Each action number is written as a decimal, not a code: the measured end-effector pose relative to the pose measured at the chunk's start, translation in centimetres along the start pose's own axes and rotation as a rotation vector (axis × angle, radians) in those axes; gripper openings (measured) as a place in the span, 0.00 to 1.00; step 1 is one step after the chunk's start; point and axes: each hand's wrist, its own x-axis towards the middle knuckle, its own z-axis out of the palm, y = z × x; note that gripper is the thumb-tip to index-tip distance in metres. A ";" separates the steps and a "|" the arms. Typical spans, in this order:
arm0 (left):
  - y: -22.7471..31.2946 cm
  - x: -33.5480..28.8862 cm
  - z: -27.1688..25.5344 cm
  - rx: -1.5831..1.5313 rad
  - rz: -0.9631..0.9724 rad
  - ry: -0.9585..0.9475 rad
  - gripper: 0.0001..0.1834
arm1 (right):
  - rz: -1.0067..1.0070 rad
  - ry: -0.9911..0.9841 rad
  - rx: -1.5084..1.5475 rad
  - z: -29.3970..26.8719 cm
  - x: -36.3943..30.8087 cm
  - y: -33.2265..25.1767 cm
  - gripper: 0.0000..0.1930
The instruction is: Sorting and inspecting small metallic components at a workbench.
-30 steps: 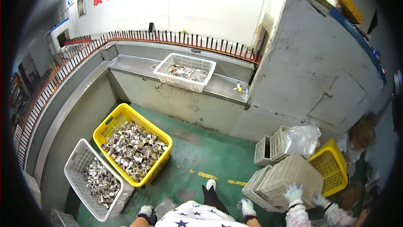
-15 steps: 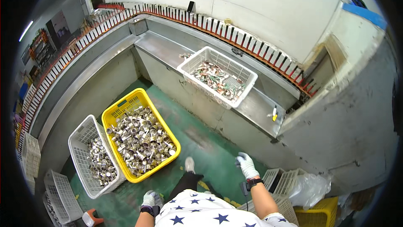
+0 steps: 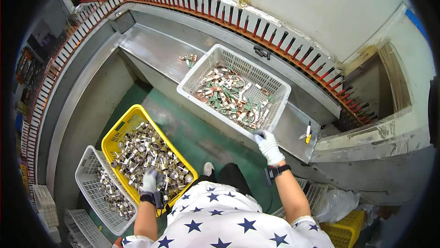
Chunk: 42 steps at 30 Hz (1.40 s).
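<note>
A white plastic basket (image 3: 279, 105) stands on the metal ledge ahead, holding many small copper, white and green parts (image 3: 233, 96). At its near right corner is my right hand (image 3: 269, 147), in a white striped glove, fingers loosely stretched toward the rim. Whether they touch it is unclear. Lower left, my gloved left hand (image 3: 150, 181) is over the near part of a yellow basket (image 3: 117, 131), close to a heap of shiny cup-shaped metal parts (image 3: 153, 151). Its fingers are smeared and blend into the heap, so their grip does not show.
A white basket (image 3: 87, 170) of metal parts touches the yellow one. On the ledge lie loose parts (image 3: 188, 60) and a yellow-handled tool (image 3: 308, 133). Behind runs a curved rail of red-and-black pegs (image 3: 256, 30). Stacked baskets and a plastic bag (image 3: 337, 204) sit at lower right.
My view has shifted toward the ledge. My right hand has moved up to the corner of the white basket, and my left hand has moved from beside my body to over the yellow basket.
</note>
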 end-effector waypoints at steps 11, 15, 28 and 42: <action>23.4 2.9 21.3 0.195 0.320 -0.053 0.24 | -0.100 -0.079 -0.776 4.3 24.2 3.6 0.12; 26.9 4.4 25.8 0.241 0.308 -0.065 0.23 | -0.301 -0.350 -1.117 3.9 28.3 1.1 0.16; 38.6 13.8 48.7 0.580 0.323 -0.608 0.23 | 0.453 -0.202 0.905 0.3 33.0 -3.3 0.17; 37.8 20.3 54.7 0.610 0.161 -1.270 0.21 | 0.229 0.093 1.198 4.8 31.3 -14.9 0.15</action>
